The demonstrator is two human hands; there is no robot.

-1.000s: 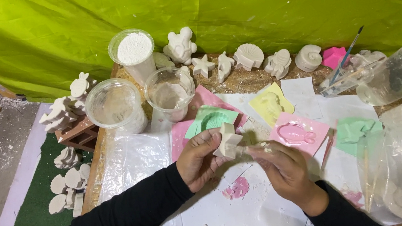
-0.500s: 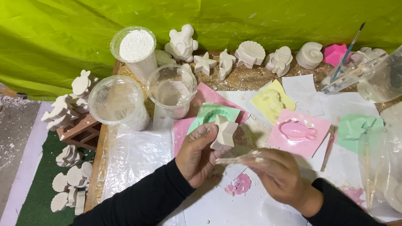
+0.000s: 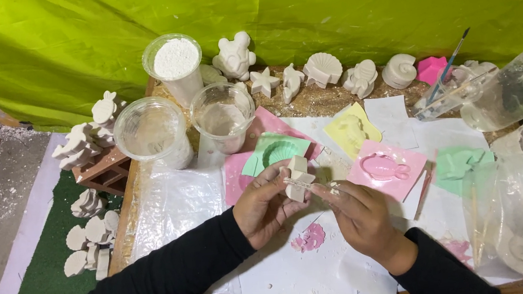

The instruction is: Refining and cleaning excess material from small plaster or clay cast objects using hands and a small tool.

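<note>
My left hand (image 3: 266, 209) pinches the white plaster figure (image 3: 298, 178) upright between closed fingertips, steadying it. My right hand (image 3: 359, 215) grips a thin stick (image 3: 303, 182) against it, fingers closed.

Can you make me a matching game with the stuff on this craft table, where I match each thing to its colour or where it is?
Things:
1. shell mould
2. fish mould
3. powder cup
4. star piece

Places or colours:
A. pink, right of the hands
B. held in the left hand
C. green, just above the hands
D. at the back by the green cloth, full of white powder

Pairs: 1-C, 2-A, 3-D, 4-B
</note>
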